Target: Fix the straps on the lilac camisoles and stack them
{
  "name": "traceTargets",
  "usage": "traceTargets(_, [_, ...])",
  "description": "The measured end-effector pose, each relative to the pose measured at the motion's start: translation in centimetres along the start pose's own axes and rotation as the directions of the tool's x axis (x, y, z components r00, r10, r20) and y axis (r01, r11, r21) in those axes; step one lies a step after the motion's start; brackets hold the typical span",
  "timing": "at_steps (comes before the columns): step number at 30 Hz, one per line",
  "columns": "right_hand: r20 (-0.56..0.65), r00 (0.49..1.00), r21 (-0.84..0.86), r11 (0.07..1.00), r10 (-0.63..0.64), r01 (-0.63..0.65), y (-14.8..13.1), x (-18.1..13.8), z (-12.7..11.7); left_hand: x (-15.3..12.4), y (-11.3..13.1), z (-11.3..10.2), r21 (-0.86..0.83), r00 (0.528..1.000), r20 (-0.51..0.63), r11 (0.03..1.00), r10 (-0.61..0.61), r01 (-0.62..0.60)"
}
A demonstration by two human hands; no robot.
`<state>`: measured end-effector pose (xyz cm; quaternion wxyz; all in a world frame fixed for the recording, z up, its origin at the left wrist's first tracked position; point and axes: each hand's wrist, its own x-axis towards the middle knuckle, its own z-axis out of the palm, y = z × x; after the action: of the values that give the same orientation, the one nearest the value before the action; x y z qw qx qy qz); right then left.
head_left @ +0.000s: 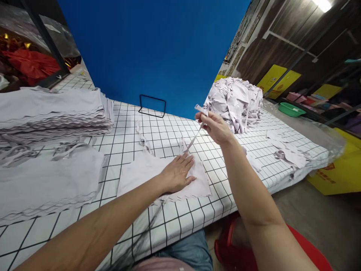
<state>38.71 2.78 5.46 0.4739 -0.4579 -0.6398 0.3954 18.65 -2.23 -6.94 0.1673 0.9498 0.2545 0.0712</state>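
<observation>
A pale lilac garment point(141, 175) lies flat on the white grid-patterned table point(158, 131). My left hand point(178, 173) rests open and flat on its right part, pressing it down. My right hand point(214, 126) is raised above the table, its fingers pinched on the garment's thin strap point(195, 138). That strap runs taut from the pinch down to the cloth beside my left fingers. The garment's other strap point(143, 140) lies loose on the table further left.
Folded lilac garments are stacked at the left point(53, 113), and another lies spread in front of that stack point(47, 184). A loose heap of the same cloth point(235, 101) sits at the far right. Scraps point(287, 152) lie near the right edge. A black wire stand point(152, 105) stands at the back.
</observation>
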Motion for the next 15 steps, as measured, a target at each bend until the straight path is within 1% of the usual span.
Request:
traceTargets(1, [0.185,0.982,-0.044,0.998,-0.043,0.052,-1.1,-1.5,-0.4,0.0,0.0,-0.1,-0.004,1.000,-0.004,1.000,0.003,-0.003])
traceTargets(2, [0.385,0.922,-0.088,0.994,-0.033,0.072,-2.0,-3.0,-0.8,0.0,0.0,-0.1,-0.009,1.000,-0.013,1.000,0.008,-0.008])
traceTargets(3, [0.531,0.847,-0.142,0.987,0.014,0.073,-2.7,-4.3,-1.1,0.0,0.0,-0.1,-0.013,0.999,-0.029,1.000,0.017,-0.018])
traceTargets(4, [0.615,0.785,-0.192,0.980,0.073,0.059,-3.0,-5.4,-1.3,0.0,0.0,-0.1,-0.014,0.998,-0.048,1.000,0.027,-0.028])
traceTargets(5, [0.626,0.769,-0.235,0.972,0.128,0.029,-3.0,-6.3,-1.4,0.0,0.0,-0.2,-0.009,0.997,-0.067,0.999,0.036,-0.037])
traceTargets(6, [0.570,0.802,-0.270,0.963,0.178,-0.022,-2.5,-6.8,-1.4,0.0,0.0,-0.2,0.000,0.996,-0.079,0.999,0.039,-0.039])
traceTargets(7, [0.463,0.857,-0.294,0.951,0.227,-0.094,-1.8,-7.2,-1.2,0.0,0.1,-0.2,0.012,0.996,-0.082,0.999,0.034,-0.033])
traceTargets(8, [0.333,0.900,-0.305,0.935,0.282,-0.180,-0.7,-7.2,-0.9,0.1,0.2,-0.3,0.025,0.997,-0.071,0.999,0.022,-0.021])
traceTargets(9, [0.205,0.916,-0.309,0.911,0.345,-0.274,0.5,-7.1,-0.4,0.1,0.3,-0.3,0.036,0.999,-0.054,0.999,0.007,-0.005])
traceTargets(10, [0.111,0.905,-0.314,0.878,0.411,-0.360,1.7,-6.9,0.2,0.1,0.4,-0.4,0.046,0.999,-0.034,0.999,-0.010,0.011])
traceTargets(11, [0.062,0.883,-0.315,0.849,0.465,-0.424,2.9,-6.5,0.8,0.1,0.6,-0.5,0.053,1.000,-0.017,0.998,-0.022,0.023])
traceTargets(13, [0.038,0.846,-0.314,0.810,0.532,-0.495,4.8,-5.7,2.2,0.1,0.8,-0.8,0.067,1.000,-0.008,0.997,-0.024,0.024])
traceTargets(15, [0.015,0.831,-0.358,0.779,0.557,-0.515,5.6,-5.0,3.4,0.1,0.9,-0.9,0.080,1.000,-0.026,0.997,-0.004,0.006])
